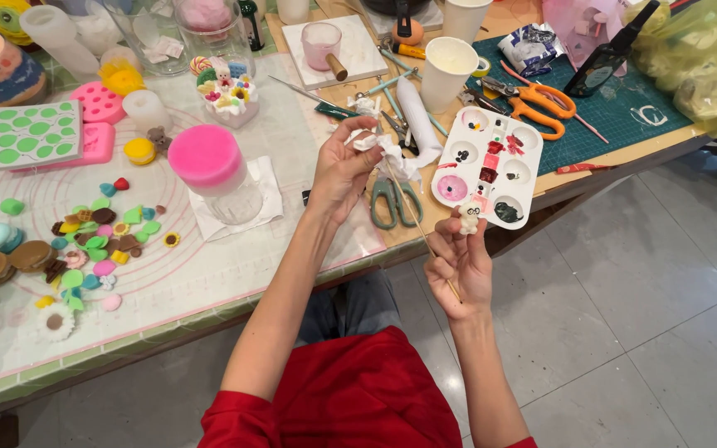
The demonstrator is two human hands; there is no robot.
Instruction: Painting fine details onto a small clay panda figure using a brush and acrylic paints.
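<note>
— What's the person in the red top got in hand?

— The left hand (343, 170) is up over the table (209, 282), its grip clenched on a crumpled white tissue (387, 153). The wad is pinched round the upper end of a thin wooden stick (425, 236).

— And the other hand?

— The right hand (462, 261) hangs just off the table's edge, above the tiled floor (624, 290). Its grip is closed too: fingertips hold a small white figurine (469, 218) upright, and the stick's lower end runs slanting across the palm.

— So the stick joins both hands?

— Yes, it slopes from the tissue down to the right palm. Whether its tip is a brush I can't tell; the tissue hides it.

— What's close by?

— A white paint palette (491, 166) lies just above the right hand, its wells showing pink, red and black. Green-handled scissors (393, 203) lie between the two hands on the table, and orange-handled scissors (541, 104) rest on a green cutting mat (616, 124) further back. A white paper cup (450, 70) stands behind the palette.

— And to the left?

— A clear jar with a pink top (213, 170) sits on a napkin, and small coloured shapes (97, 241) are scattered on a marked baking mat (168, 274).
</note>
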